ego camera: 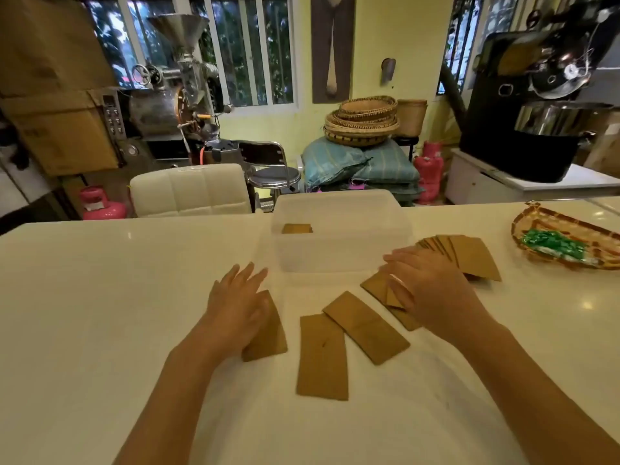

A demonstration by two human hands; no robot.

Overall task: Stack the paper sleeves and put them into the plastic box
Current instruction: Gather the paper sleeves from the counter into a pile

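Note:
Brown paper sleeves lie flat on the white table. My left hand (236, 307) rests palm-down on one sleeve (270, 333), fingers spread. Two loose sleeves lie in the middle, one upright (322, 359), one slanted (365, 327). My right hand (426, 283) presses on another sleeve (377, 285), its fingers curled over the sleeve's edge. Behind it a fanned pile of sleeves (469, 255) spreads to the right. The clear plastic box (339, 256) stands just beyond my hands, with a small stack of sleeves (297, 228) inside at its left.
A woven tray (567, 229) with a green packet (553, 245) sits at the table's right edge. A white padded chair (191, 191) stands behind the table's far edge. Machines, baskets and sacks fill the room beyond.

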